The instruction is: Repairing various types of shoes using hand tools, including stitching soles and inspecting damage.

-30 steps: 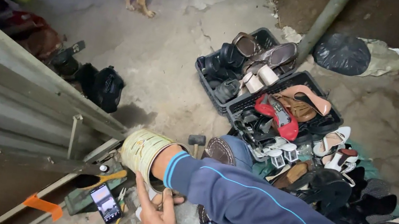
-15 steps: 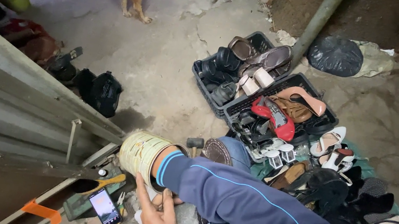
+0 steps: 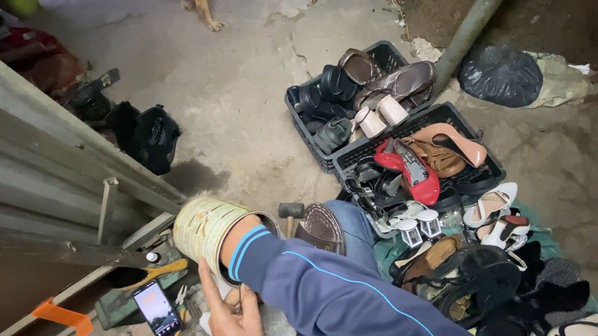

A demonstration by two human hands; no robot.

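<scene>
Phone (image 3: 157,309) with its lit screen lies low left among tools. Just right of it the right hand (image 3: 234,326) hangs loose, fingers apart, under a tin can (image 3: 206,230). That can covers the left hand, so its grip cannot be told. Farther right, crates (image 3: 366,151) hold shoes (image 3: 410,170).

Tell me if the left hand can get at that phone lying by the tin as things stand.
Probably yes: the left hand is open just right of the phone, nothing between them. The right hand is hidden inside the tin.
</scene>
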